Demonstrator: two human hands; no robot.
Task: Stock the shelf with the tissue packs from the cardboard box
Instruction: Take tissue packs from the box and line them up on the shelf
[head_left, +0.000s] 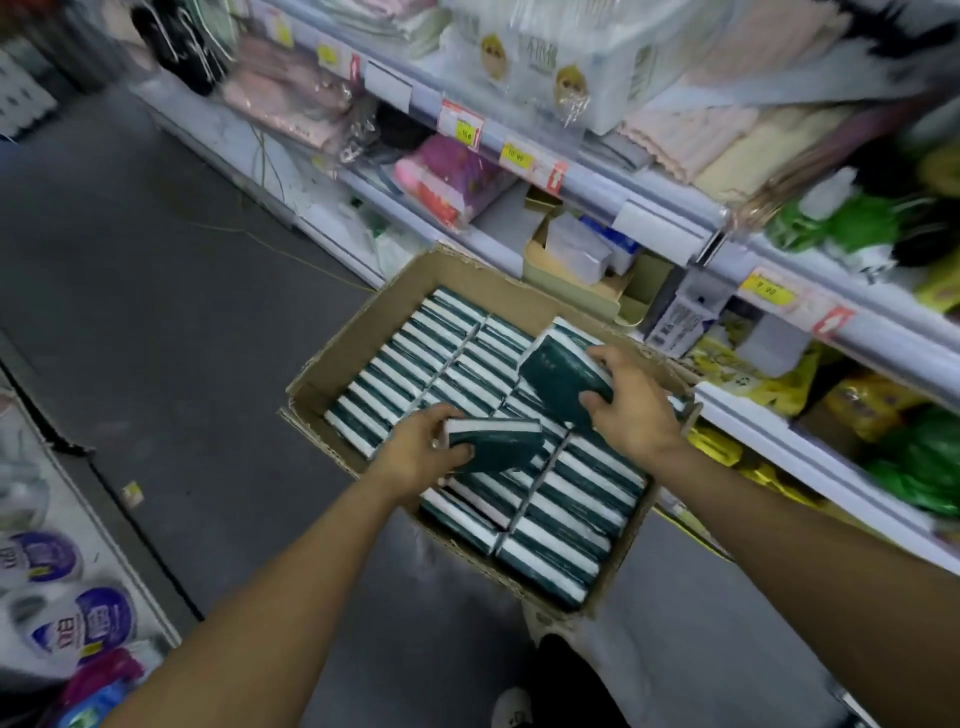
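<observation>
An open cardboard box (332, 358) stands on the grey floor beside the shelf (670, 208), filled with several rows of dark green and white tissue packs (566, 488). My left hand (421, 452) grips one green pack (496, 441) just above the rows near the box's middle. My right hand (631, 402) grips another green pack (558, 379), tilted and lifted over the far right rows. Both packs are out of their rows and above the box.
The white shelf unit on the right holds folded towels (727, 140), a pink package (457, 176), a small carton of boxes (576, 260) and yellow and green bags (914, 457). Round packaged goods (78, 618) sit low on the left. Grey floor (156, 312) lies open beyond the box.
</observation>
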